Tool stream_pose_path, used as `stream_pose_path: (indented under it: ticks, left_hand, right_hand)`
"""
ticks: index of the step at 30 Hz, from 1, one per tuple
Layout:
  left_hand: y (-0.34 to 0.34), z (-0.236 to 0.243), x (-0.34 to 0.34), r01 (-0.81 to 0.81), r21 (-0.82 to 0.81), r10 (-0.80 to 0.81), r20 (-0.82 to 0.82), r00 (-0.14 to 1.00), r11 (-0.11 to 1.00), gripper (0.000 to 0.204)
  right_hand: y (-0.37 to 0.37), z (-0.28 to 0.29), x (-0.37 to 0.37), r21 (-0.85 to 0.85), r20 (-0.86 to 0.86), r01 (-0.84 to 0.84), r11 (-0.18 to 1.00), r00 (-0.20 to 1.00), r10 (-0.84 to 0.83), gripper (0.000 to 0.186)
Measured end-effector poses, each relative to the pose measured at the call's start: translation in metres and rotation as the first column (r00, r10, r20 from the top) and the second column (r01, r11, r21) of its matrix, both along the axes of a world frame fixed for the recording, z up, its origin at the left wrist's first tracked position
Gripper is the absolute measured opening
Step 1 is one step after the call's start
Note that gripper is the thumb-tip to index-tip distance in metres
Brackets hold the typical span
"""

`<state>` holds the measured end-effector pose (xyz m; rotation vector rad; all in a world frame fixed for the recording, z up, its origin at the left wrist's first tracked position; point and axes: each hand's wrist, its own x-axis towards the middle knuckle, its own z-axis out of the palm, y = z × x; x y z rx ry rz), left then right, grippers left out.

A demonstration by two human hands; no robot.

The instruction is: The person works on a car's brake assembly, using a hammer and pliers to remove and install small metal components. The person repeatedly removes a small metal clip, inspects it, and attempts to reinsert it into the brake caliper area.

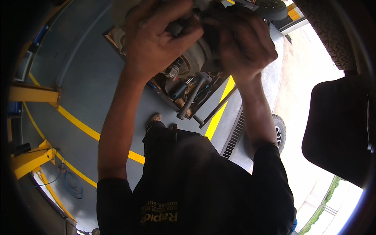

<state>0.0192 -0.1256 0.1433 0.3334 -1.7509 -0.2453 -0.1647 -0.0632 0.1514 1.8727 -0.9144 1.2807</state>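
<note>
Both my arms reach up to the top of the view. My left hand [158,45] is closed, thumb and fingers pinched near a dark piece between the hands. Beside it, my right hand [246,45] is closed too, fingers curled in shadow. What either one grips is too dark and hidden to name. Just behind and below them is a rounded grey metal part [195,58], partly covered by my hands. Lower down, a tray of tools [160,91] holds a hammer-like tool [192,98] and a blue-handled tool [179,91].
Yellow lift arms [33,94] stand at the left, with a coiled blue hose [73,186] on the grey floor. A floor drain grate [234,135] lies at right near a vehicle wheel [279,133]. A large tyre [327,33] and a dark panel [337,129] hang at the right.
</note>
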Motion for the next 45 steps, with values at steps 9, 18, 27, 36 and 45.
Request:
stream_pose_path:
  ticks: [9,18,27,36,45]
  left_hand:
    - [0.008,0.009,0.004,-0.066,-0.049,0.069,0.070,0.995,0.997,0.019]
    - [0.004,0.004,0.006,-0.023,-0.046,0.025,0.042,0.999,0.999,0.019]
    - [0.008,0.014,0.004,0.041,0.063,-0.040,-0.017,0.999,0.997,0.022]
    - [-0.008,0.010,0.005,0.015,-0.161,-0.006,0.057,0.998,0.987,0.021]
    - [-0.007,0.020,0.005,0.114,-0.154,-0.105,0.066,0.992,0.981,0.020]
  right_hand:
    - [0.000,-0.006,0.010,-0.023,0.080,0.059,0.998,0.995,-0.057,0.026]
    - [-0.003,-0.012,0.012,0.000,0.188,-0.040,0.999,0.981,0.039,0.025]
    - [0.000,-0.014,0.019,0.063,0.311,-0.045,0.997,0.950,0.023,0.025]
    - [-0.021,-0.013,-0.009,0.094,0.195,-0.140,0.986,0.974,0.120,0.016]
    - [0.002,0.010,0.012,0.176,0.242,-0.092,0.980,0.969,0.047,0.021]
